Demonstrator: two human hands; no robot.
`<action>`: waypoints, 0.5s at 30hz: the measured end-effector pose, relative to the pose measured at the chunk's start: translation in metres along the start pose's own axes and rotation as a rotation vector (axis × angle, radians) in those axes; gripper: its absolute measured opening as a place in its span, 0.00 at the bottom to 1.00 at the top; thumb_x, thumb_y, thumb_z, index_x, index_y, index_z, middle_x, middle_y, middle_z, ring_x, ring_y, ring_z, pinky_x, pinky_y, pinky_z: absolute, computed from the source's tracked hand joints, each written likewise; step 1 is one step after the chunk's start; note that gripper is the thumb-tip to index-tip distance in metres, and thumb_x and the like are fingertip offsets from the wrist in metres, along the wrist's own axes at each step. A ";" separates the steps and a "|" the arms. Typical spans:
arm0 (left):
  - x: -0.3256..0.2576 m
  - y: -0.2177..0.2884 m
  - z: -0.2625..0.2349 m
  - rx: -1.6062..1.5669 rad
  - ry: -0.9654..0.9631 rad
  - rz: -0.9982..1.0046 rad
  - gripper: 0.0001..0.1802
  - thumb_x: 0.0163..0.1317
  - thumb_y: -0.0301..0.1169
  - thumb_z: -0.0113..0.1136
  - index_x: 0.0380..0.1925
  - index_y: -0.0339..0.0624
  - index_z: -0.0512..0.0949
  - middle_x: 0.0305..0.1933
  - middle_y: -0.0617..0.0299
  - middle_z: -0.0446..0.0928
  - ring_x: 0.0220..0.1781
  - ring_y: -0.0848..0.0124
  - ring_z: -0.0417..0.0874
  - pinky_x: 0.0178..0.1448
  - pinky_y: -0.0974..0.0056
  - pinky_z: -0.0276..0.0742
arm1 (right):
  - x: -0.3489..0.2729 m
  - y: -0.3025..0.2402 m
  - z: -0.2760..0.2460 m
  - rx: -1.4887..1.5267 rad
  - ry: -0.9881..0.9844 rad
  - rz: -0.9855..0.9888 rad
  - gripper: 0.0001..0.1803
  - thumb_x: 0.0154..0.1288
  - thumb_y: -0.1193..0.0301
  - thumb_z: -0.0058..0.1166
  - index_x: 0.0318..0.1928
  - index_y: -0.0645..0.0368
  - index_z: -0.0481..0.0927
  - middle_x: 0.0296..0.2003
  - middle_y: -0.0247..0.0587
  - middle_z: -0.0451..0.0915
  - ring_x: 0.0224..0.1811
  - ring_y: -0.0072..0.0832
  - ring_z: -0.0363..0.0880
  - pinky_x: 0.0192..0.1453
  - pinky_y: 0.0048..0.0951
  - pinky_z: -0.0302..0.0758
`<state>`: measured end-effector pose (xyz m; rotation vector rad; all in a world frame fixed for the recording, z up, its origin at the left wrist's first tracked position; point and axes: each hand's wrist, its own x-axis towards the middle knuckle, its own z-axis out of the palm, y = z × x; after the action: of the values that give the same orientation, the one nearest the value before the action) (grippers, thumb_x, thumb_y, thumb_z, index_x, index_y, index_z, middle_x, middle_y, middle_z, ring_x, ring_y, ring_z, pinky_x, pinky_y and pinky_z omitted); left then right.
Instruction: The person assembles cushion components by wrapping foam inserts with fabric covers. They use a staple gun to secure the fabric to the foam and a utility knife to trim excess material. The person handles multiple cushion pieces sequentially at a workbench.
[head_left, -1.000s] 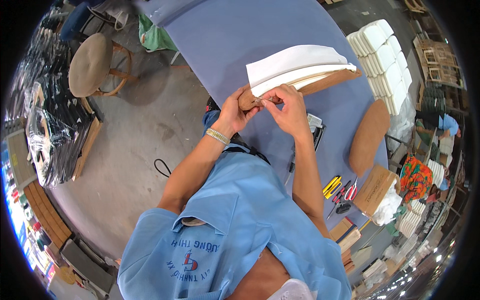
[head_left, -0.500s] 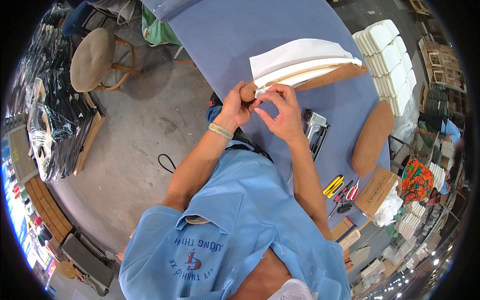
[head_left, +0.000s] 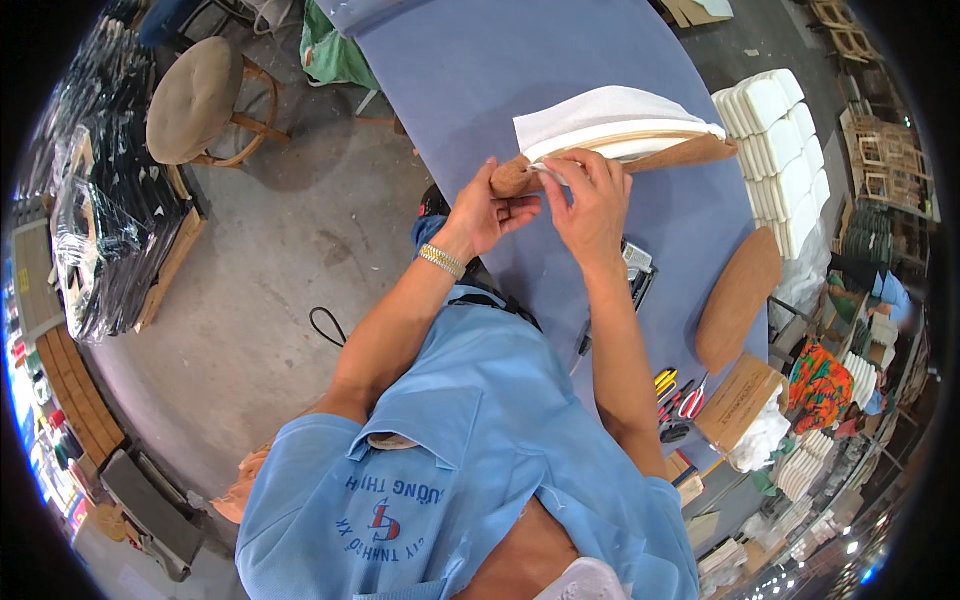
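A curved upholstered chair back [head_left: 690, 153], with brown fabric and a pale inner edge, lies on the blue-covered table. A white cloth flap [head_left: 605, 108] stands up along its far side. My left hand [head_left: 480, 215] is closed around its brown rounded left end, thumb on top and fingers beneath. My right hand [head_left: 592, 205] pinches the white edge strip just right of that end; its fingertips partly hide the strip. Close to my right forearm lies a metal staple gun [head_left: 640, 268], partly covered by the arm.
To the right on the table [head_left: 480, 80] lie another brown padded panel [head_left: 740, 300], yellow cutters [head_left: 665, 381], red-handled scissors [head_left: 692, 402] and a cardboard box [head_left: 740, 400]. Stacked white cushions [head_left: 775, 150] stand beyond the right edge. A round stool [head_left: 195, 100] is at left.
My right hand has shifted right along the white edge, its fingers now bent down onto the strip. My left hand stays at the brown end, lower fingers more extended. The whole view has shifted slightly.
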<state>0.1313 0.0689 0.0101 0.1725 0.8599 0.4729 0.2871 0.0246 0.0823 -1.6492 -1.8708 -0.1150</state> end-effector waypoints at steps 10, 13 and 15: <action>-0.044 0.001 -0.003 1.289 0.366 1.001 0.27 0.72 0.49 0.59 0.61 0.42 0.80 0.55 0.49 0.83 0.50 0.52 0.87 0.54 0.57 0.83 | 0.016 0.021 0.009 0.338 -0.170 0.245 0.15 0.76 0.64 0.58 0.34 0.63 0.80 0.31 0.42 0.78 0.38 0.41 0.75 0.46 0.40 0.70; -0.046 0.000 0.009 1.295 0.317 1.222 0.26 0.64 0.38 0.72 0.60 0.42 0.80 0.55 0.51 0.84 0.52 0.54 0.88 0.56 0.57 0.83 | 0.016 0.022 0.015 0.347 -0.129 0.219 0.17 0.76 0.63 0.58 0.34 0.64 0.79 0.31 0.43 0.78 0.37 0.42 0.75 0.44 0.39 0.71; -0.043 0.001 0.011 1.277 0.284 1.187 0.27 0.61 0.34 0.75 0.60 0.41 0.81 0.54 0.52 0.85 0.52 0.56 0.88 0.57 0.57 0.82 | 0.018 0.025 0.017 0.367 -0.121 0.227 0.18 0.76 0.62 0.58 0.33 0.64 0.79 0.31 0.43 0.78 0.36 0.41 0.75 0.44 0.38 0.71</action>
<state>0.1156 0.0505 0.0472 1.8953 1.1825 0.9879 0.3034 0.0534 0.0692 -1.6194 -1.6536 0.4077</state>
